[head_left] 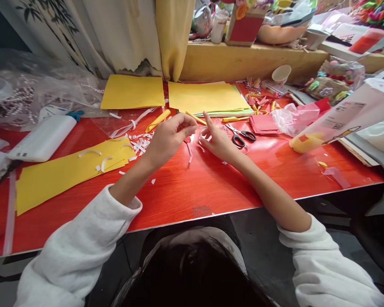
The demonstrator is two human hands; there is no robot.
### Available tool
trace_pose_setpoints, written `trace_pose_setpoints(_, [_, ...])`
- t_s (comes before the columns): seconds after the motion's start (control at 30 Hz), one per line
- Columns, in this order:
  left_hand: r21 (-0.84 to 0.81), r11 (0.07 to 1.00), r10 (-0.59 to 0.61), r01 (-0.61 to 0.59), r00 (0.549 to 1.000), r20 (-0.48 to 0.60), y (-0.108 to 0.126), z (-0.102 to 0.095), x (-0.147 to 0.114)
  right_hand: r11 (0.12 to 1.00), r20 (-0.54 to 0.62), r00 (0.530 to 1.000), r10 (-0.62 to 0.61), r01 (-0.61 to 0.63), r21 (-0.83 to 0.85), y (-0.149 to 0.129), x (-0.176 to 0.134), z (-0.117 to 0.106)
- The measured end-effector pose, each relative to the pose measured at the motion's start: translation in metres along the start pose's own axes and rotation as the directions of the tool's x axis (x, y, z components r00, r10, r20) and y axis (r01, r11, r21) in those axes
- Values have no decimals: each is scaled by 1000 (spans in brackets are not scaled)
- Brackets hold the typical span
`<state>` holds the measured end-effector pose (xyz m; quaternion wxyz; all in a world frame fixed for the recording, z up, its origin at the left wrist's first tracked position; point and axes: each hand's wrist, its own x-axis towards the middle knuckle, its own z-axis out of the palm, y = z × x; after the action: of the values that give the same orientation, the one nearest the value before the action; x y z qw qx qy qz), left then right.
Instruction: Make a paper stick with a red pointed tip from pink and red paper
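Observation:
Over the middle of the red table, my left hand (169,138) is closed, with thumb and index fingertips pinched together. Whatever sits in that pinch is too small to make out. A narrow pinkish strip (190,152) shows just below the fingertips. Close by on the right, my right hand (219,140) has its index finger stretched out and its other fingers curled at a thin, curling white strip (205,140). Scissors (240,136) with black handles lie beside the right hand. Rolled yellow paper pieces (158,120) and white paper scraps (141,145) lie near the left hand.
Yellow sheets (132,93) and a stack of yellow paper (208,96) lie at the back. Long yellow strips (67,170) spread left. Red paper squares (264,123), a leaning clear cup (339,115) and a small paper cup (281,74) stand right. A white bottle-like object (43,138) lies left.

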<state>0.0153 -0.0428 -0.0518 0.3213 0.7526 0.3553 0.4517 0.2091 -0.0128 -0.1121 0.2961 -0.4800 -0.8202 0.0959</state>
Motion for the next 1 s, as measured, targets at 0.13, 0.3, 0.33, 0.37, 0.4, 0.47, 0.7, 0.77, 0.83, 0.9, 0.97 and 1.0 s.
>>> trace_pose_setpoints(0.13, [-35, 999, 1, 0, 1000, 25, -4, 1, 0, 987, -164, 984, -68, 43, -152, -2, -1, 2])
trace_pose_setpoints(0.3, [-93, 995, -41, 42, 999, 15, -5, 2, 0, 980, -254, 949, -187, 164, -109, -26, -4, -13])
trace_pose_setpoints(0.33, [-117, 991, -56, 57, 998, 11, -4, 2, 0, 974, -254, 943, -216, 188, -130, -30, -5, -16])
trace_pose_setpoints(0.37, [-147, 986, -73, 73, 997, 9, -2, 1, 0, 965, -248, 938, -242, 206, -162, -34, -6, -18])
trace_pose_setpoints(0.4, [-178, 980, -89, 89, 996, 8, 1, 1, 0, 955, -238, 935, -263, 218, -200, -36, -7, -19])
trace_pose_setpoints(0.47, [-234, 965, -113, 114, 993, 19, 5, 1, 1, 934, -205, 937, -284, 221, -281, -36, -9, -19])
trace_pose_setpoints(0.7, [-389, 906, -141, 168, 985, 98, 5, 1, 0, 850, -69, 959, -275, 210, -483, -33, -9, -18])
trace_pose_setpoints(0.77, [-409, 891, -159, 196, 980, 121, 3, 2, 0, 843, -36, 960, -278, 226, -489, -35, -10, -19])
trace_pose_setpoints(0.83, [-400, 890, -176, 218, 974, 141, 1, 3, 0, 844, -16, 960, -280, 238, -481, -36, -11, -21])
trace_pose_setpoints(0.9, [-373, 899, -184, 231, 970, 157, 0, 3, 1, 848, -9, 958, -286, 248, -469, -37, -12, -23])
trace_pose_setpoints(0.97, [-342, 912, -182, 227, 971, 157, 0, 4, 1, 850, -7, 957, -290, 254, -461, -36, -12, -23])
trace_pose_setpoints(1.0, [-326, 920, -180, 220, 972, 149, 1, 5, 0, 850, -7, 957, -291, 255, -461, -36, -12, -23])
